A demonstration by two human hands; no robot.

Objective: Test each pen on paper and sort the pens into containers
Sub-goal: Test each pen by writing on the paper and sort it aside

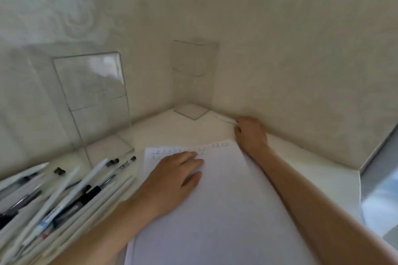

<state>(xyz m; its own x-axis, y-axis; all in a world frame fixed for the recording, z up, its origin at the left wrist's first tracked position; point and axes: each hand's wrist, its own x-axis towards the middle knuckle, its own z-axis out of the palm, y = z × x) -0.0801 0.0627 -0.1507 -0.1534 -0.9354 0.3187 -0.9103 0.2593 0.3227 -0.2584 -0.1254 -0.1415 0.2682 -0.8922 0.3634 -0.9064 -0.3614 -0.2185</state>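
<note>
Head view of a white bench (172,127) set into a wall corner. The left hand (176,170) lies flat on the sheet of paper (215,211), fingers straight, its fingertips at a row of handwritten marks (219,145) along the sheet's far edge. The right hand (251,133) lies beyond the sheet's far right corner, pinching a white pen (225,119) – blurred – that points toward the far clear container (193,75) in the corner. A second clear container (92,92) stands at left. Near left – a heap of loose pens (64,189).
</note>
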